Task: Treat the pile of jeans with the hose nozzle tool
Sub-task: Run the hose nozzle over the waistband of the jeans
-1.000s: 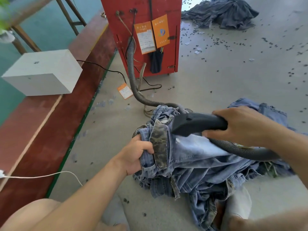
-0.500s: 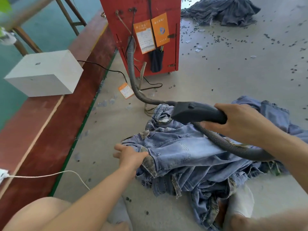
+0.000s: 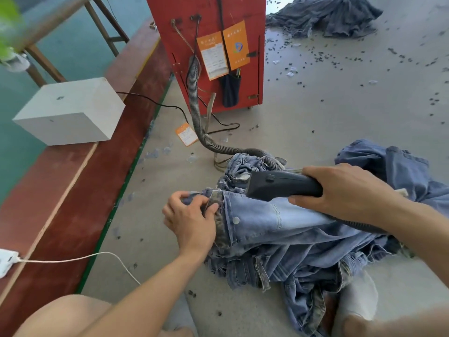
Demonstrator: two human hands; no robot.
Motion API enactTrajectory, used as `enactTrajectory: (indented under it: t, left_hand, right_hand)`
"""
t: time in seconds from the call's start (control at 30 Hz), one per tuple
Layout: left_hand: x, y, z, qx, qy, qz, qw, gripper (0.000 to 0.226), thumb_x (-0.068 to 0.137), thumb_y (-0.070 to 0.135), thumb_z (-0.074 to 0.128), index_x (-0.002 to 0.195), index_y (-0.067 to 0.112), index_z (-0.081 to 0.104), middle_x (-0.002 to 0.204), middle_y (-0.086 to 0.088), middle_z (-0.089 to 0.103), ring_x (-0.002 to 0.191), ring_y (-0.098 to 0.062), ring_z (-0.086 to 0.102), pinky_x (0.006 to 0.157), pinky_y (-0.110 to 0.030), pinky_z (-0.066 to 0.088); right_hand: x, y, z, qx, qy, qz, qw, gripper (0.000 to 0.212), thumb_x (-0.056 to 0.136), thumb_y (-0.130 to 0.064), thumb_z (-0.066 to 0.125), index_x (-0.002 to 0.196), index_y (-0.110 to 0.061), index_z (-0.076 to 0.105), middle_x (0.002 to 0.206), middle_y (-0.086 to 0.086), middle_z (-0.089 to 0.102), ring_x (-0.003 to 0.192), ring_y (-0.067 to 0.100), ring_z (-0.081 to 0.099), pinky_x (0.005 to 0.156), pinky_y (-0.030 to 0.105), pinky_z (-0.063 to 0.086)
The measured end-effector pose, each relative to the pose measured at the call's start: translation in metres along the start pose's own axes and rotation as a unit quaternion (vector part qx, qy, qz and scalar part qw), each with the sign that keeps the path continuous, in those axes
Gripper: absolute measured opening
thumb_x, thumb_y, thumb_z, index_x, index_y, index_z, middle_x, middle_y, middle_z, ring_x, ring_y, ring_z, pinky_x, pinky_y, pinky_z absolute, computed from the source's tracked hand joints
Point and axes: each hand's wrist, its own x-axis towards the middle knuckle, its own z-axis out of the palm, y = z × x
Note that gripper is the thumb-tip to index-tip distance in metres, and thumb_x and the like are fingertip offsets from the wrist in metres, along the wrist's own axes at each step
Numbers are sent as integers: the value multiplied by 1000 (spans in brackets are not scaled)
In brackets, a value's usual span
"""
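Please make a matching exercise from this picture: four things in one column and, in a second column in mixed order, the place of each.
Things:
1. black plastic hose nozzle tool
2. white rectangular box
3. orange paper tag
4. dark grey heap of cloth

Places:
A. flat on the floor by the ribbed grey hose
B. far on the floor, behind the red cabinet
C. in the right hand
D. on the red-brown board

Pairs: 1-C, 2-D, 3-A, 4-B

hands: two (image 3: 192,222) (image 3: 345,190)
nozzle: one (image 3: 279,184)
hose: one (image 3: 196,113)
denim piles: two (image 3: 291,239) (image 3: 328,15) (the second lies farther off)
orange tags: three (image 3: 211,54) (image 3: 237,45) (image 3: 186,134)
white box: one (image 3: 70,110)
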Motion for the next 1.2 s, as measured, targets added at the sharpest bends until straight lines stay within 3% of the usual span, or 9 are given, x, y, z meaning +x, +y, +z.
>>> enactTrajectory:
  t: [0.1,0.2,0.27,0.37,0.5,0.7,0.83,1.0,1.2]
  left_hand:
    - [0,12,-4,-177,-60,7,982,8,95,26,70,90,22,65,103,1,63,101,-22,53,83,-32,39]
    - [5,27,-14,-445,-204,-156,858,10,104,12,59,96,15,63,89,-6,74,82,-20,67,74,-34,55]
    - [5,33,-18,-564,-266,-202,755,12,104,3,53,100,11,61,88,-10,75,77,-20,70,69,-36,59]
    - [3,33,-20,-617,-322,-209,687,13,105,0,48,107,9,56,88,-12,74,72,-19,71,61,-31,59]
    - [9,27,-24,-644,-337,-239,644,19,104,-2,48,118,10,54,94,-15,73,77,-24,72,64,-37,61]
    - [11,23,-22,-668,-385,-270,577,34,100,6,50,130,-1,62,119,-25,70,100,-31,71,87,-42,62]
    - [11,24,-18,-662,-385,-264,586,34,95,7,54,126,-1,66,114,-22,72,97,-30,73,85,-41,63]
    - [13,24,-20,-662,-398,-243,586,42,98,10,50,138,-1,59,134,-24,65,117,-33,66,105,-44,52]
    - [7,29,-21,-665,-424,-226,572,42,101,11,47,140,2,59,137,-21,64,116,-32,68,96,-43,59]
  right_hand:
    - [1,3,-2,13,-8,-14,1000,38,82,-77,55,85,-39,57,62,-16,61,54,6,57,54,32,50]
    - [1,2,-6,22,-33,-36,999,41,79,-81,52,90,-42,59,77,-35,61,63,1,60,53,31,49]
    - [3,-3,-4,9,-44,-40,998,46,75,-85,47,88,-42,57,72,-21,63,57,7,58,56,35,53]
    - [8,-18,8,-22,-21,-40,999,47,79,-83,45,87,-37,52,68,-13,60,60,7,57,60,38,54]
    - [15,-21,7,53,50,-14,997,39,83,-78,50,86,-39,54,63,-12,61,56,5,57,56,33,51]
    - [13,-14,5,4,-36,-25,999,52,77,-84,45,96,-39,62,70,-14,66,60,5,61,61,36,56]
    - [21,-24,13,66,53,12,996,34,87,-70,57,81,-37,52,65,-10,60,59,12,59,56,36,50]
    - [14,-6,0,70,-43,-20,996,43,77,-77,53,86,-36,62,66,-11,64,59,5,59,55,28,42]
    - [27,-13,6,89,43,36,994,31,91,-64,60,88,-33,56,69,-11,61,63,8,58,57,32,45]
